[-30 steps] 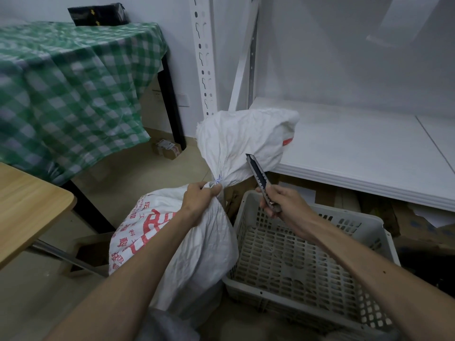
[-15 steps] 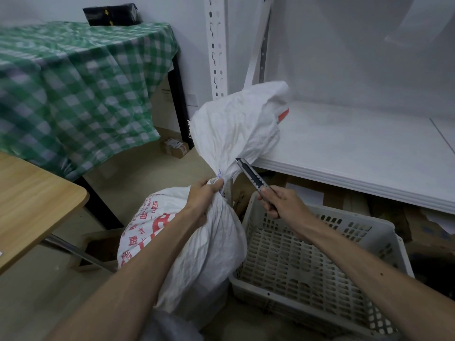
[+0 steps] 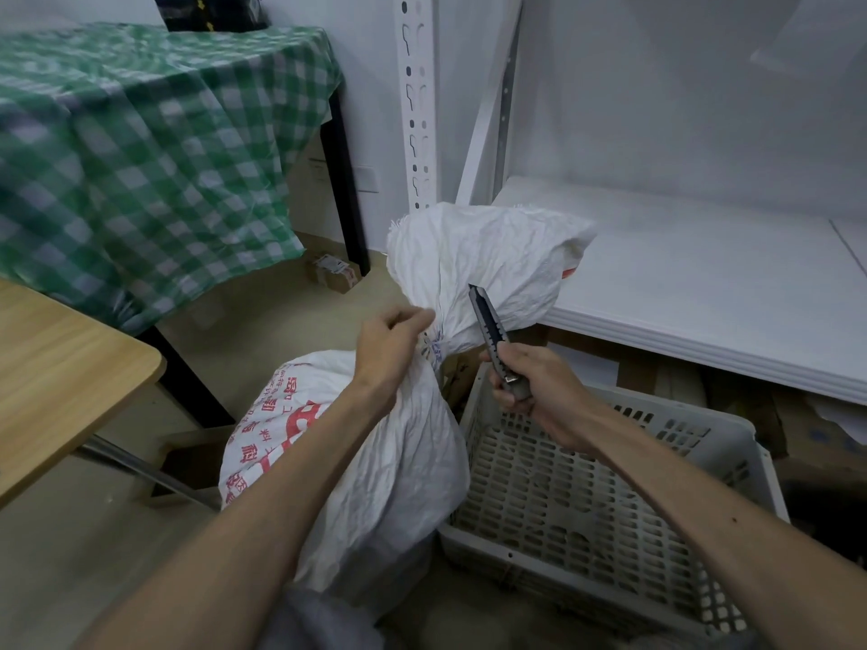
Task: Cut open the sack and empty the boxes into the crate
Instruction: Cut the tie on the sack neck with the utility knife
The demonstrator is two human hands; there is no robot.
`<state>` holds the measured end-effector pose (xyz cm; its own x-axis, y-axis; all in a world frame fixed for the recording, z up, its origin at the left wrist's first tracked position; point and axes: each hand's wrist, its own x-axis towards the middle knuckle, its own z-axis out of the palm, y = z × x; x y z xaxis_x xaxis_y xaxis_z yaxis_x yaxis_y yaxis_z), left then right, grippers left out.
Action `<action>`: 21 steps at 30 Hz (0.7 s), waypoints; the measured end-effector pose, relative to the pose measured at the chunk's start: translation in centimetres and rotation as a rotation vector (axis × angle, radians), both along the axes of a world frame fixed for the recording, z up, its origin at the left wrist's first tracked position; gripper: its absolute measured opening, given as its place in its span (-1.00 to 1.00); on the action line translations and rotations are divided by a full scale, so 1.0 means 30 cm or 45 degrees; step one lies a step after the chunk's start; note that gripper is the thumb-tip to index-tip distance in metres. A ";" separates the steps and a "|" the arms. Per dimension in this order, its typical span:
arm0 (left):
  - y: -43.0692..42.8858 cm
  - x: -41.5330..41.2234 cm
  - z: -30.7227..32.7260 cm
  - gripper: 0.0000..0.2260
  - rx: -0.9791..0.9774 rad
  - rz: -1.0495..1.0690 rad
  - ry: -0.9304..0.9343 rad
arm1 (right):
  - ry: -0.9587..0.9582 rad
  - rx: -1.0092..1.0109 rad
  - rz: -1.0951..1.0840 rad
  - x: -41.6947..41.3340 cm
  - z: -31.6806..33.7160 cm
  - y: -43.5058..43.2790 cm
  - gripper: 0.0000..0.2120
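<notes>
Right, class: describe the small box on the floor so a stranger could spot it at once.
Start at the table with the green checked cloth. By its black leg near the wall, a small cardboard box sits on the floor, alone there and bearing a white label.

Dim, flat indoor light; soft blur throughout, wide-angle bending at edges.

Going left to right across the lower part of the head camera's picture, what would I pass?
Wooden table → white sack → left hand → utility knife → right hand → plastic crate.
</notes>
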<state>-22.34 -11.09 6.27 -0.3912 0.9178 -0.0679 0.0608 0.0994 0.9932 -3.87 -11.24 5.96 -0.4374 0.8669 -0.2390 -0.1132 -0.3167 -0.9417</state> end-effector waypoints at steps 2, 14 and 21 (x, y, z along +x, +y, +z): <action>-0.003 0.027 0.022 -0.85 -0.079 -0.181 -0.272 | 0.021 0.003 0.063 -0.009 0.012 -0.007 -0.76; -0.002 0.045 0.007 -0.76 -0.232 -0.454 -0.798 | 0.009 0.050 0.096 -0.052 -0.005 -0.049 -0.74; -0.017 0.063 0.021 -0.79 -0.119 -0.352 -0.906 | -0.012 0.024 -0.044 -0.062 -0.008 -0.055 -0.62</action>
